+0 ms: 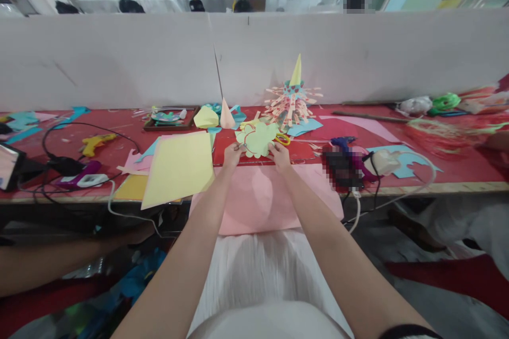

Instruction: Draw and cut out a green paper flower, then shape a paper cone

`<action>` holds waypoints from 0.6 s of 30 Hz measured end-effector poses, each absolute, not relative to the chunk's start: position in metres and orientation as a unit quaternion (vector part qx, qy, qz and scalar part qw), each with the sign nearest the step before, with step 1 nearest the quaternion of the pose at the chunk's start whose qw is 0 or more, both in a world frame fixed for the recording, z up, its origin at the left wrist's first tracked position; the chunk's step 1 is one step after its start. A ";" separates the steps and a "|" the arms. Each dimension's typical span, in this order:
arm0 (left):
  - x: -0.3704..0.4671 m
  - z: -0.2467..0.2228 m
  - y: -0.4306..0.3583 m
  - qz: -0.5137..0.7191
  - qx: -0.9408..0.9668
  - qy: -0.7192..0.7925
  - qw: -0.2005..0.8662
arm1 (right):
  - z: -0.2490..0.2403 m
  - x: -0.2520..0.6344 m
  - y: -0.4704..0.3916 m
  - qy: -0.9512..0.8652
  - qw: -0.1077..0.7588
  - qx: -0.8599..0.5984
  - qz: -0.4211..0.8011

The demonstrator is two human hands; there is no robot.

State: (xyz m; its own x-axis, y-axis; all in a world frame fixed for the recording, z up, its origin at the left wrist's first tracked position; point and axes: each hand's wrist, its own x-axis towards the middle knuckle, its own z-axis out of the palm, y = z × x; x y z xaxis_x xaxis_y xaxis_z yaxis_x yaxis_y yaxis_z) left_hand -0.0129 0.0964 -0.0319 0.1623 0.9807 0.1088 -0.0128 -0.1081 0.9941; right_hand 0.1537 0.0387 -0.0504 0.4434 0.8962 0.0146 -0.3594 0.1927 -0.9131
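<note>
A light green paper cutout (pixel 260 139) with a scalloped, flower-like edge is held up above the red table. My left hand (pixel 234 155) pinches its left edge, and my right hand (pixel 280 157) pinches its lower right edge. Under my wrists a large pink paper sheet (pixel 266 196) hangs over the table's front edge. Yellow-handled scissors (pixel 282 139) lie just behind my right hand, partly covered. Beyond the cutout stands a paper cone figure (pixel 292 103) with a yellow tip and fringed pink layers. A peach paper cone (pixel 226 115) stands to its left.
Yellow paper sheets (pixel 181 167) lie left of my hands, near a yellow glue gun (pixel 96 144) and cables. To the right are a blue glue gun (pixel 342 141), a white plug (pixel 385 161) and a cord. A grey partition (pixel 139 58) closes the back.
</note>
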 end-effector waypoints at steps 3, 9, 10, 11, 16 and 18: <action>-0.012 -0.030 0.096 0.486 0.552 0.421 0.532 | -0.051 0.154 0.040 -0.285 0.717 -0.460 0.440; -0.013 -0.031 0.096 0.480 0.546 0.414 0.547 | -0.052 0.155 0.041 -0.293 0.718 -0.457 0.436; -0.013 -0.031 0.096 0.478 0.550 0.412 0.547 | -0.052 0.155 0.041 -0.295 0.717 -0.458 0.435; -0.013 -0.031 0.096 0.477 0.554 0.412 0.545 | -0.053 0.155 0.041 -0.294 0.717 -0.459 0.435; -0.013 -0.030 0.096 0.476 0.558 0.416 0.537 | -0.051 0.155 0.042 -0.273 0.719 -0.463 0.441; -0.013 -0.029 0.095 0.479 0.563 0.411 0.534 | -0.050 0.154 0.041 -0.271 0.720 -0.460 0.443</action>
